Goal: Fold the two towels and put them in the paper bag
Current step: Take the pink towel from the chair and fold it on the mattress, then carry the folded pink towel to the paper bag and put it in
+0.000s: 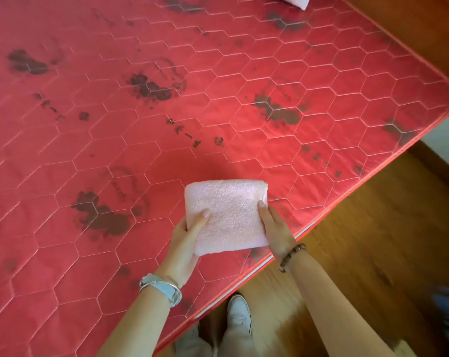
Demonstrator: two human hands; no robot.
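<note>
The left hand and the right hand each grip 1 side of a pink towel, thumbs on top, holding it at the near edge of the red bed. It is folded into a small thick square, so 1 of the 2 folds looks done. A pink bit at the far edge of the bed may be the other towel, but too little shows to be sure. No paper bag is in view, so both towels have yet to go in.
</note>
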